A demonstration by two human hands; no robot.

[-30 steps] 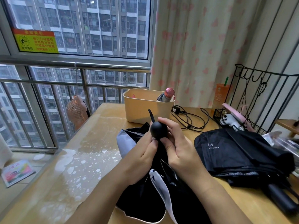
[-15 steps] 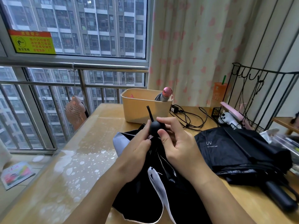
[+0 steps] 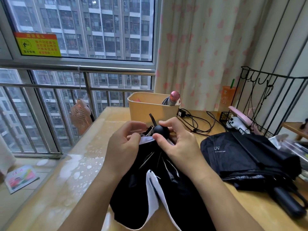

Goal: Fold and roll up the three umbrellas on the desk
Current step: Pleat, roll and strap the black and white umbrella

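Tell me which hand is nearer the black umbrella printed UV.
Right. The right hand is just left of the UV umbrella, holding another umbrella's round knob; the left hand, pinching that umbrella's canopy, lies farther left, beyond the knob.

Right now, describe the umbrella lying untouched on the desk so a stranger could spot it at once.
Find the desk by the window, then its right side, in front of the black wire rack. The black umbrella lying there bears white UV lettering, unlike the white-trimmed umbrella in the left hand and right hand.
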